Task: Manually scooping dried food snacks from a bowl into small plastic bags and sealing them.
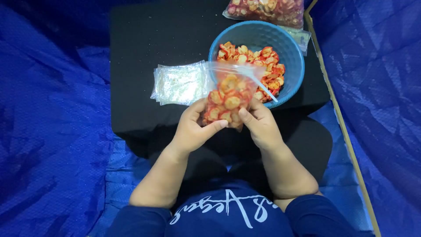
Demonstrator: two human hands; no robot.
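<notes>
Head view: left hand [191,127] and right hand [259,124] clasp a clear crinkly pouch [228,98] of red-orange ring snacks — just before the round blue bowl [289,48].

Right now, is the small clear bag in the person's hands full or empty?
Partly full. The small clear bag, held by the left hand and right hand, shows red-orange snack rings in its lower part; its top looks clear.

The far left part of the black table [144,39] is left bare, so free passage is offered there. The middle is taken up by a stack of clear bags [180,83], and the right by a blue bowl [287,52] with a white spoon [263,85] jutting out. The far right corner is blocked by a filled bag [267,11]. Both sides are closed in by blue tarp [52,123].
</notes>
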